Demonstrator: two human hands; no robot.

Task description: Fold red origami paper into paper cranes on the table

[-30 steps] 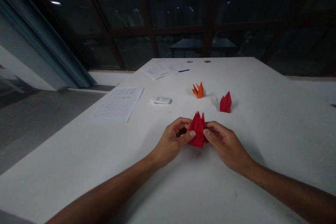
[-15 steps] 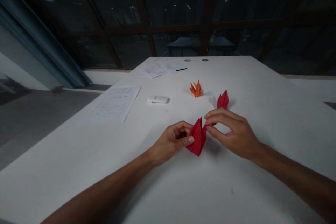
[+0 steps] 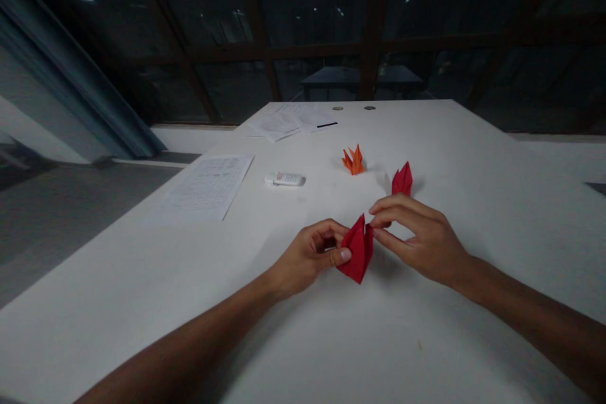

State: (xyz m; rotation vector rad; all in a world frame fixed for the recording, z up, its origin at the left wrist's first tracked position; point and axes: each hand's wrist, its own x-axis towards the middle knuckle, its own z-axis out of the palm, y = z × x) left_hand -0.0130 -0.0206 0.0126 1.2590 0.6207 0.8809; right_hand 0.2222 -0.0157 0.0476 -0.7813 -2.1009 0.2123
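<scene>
A folded red origami paper (image 3: pixel 356 252) is held a little above the white table in front of me. My left hand (image 3: pixel 310 257) is closed on its left side, with the thumb on the near face and the other fingers behind. My right hand (image 3: pixel 416 237) pinches a narrow point at the paper's upper right between thumb and fingertips. Just beyond my right hand stands another red origami piece (image 3: pixel 402 179), its lower part hidden by that hand. Farther back sits an orange origami crane (image 3: pixel 353 160).
On the white table (image 3: pixel 303 353), a white glue bottle (image 3: pixel 285 179) lies left of the orange piece. A printed sheet (image 3: pixel 208 186) is at the left edge. Several papers (image 3: pixel 284 122) and a black pen (image 3: pixel 327 125) lie at the back, near two small round discs (image 3: pixel 370 108).
The red paper has turned and dropped very slightly, and the gap between its middle point and the right-hand point looks a little different. Both hands stay almost in place.
</scene>
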